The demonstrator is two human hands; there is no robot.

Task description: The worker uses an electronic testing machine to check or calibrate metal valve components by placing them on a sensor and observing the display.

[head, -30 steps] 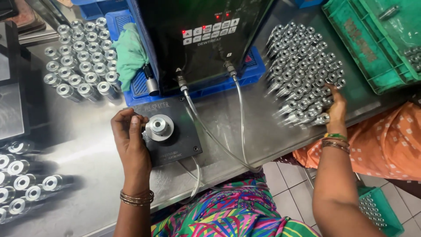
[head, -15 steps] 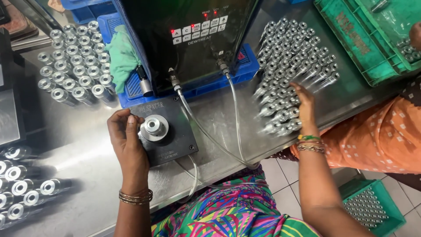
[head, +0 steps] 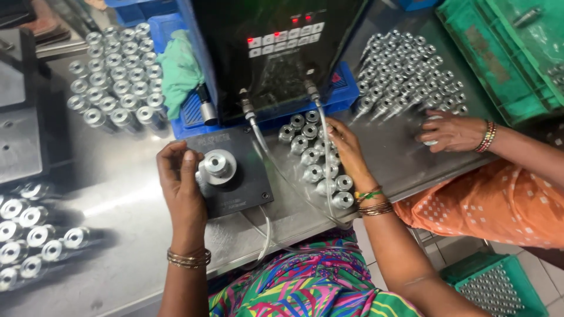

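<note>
My left hand (head: 181,183) curls against the left side of a round silver metal part (head: 218,164), fingertips on it. The part sits upright on a black fixture block (head: 239,185) on the steel table (head: 117,199). My right hand (head: 346,149) lies flat, fingers spread, over a group of silver cylindrical parts (head: 310,157) just right of the block. Two hoses (head: 258,135) run from the black machine (head: 276,53) down past the block and over this group.
Another person's hand (head: 449,132) rests by a large pile of silver parts (head: 405,76) at the right. More parts stand at the back left (head: 111,82) and the left edge (head: 29,235). Also here: a green cloth (head: 176,70), a green crate (head: 505,53) and a floor crate (head: 493,287).
My right hand has come from the right-hand pile to beside the fixture block, and a group of parts now lies under it. Another person's hand has appeared at the right. My left hand stayed put.
</note>
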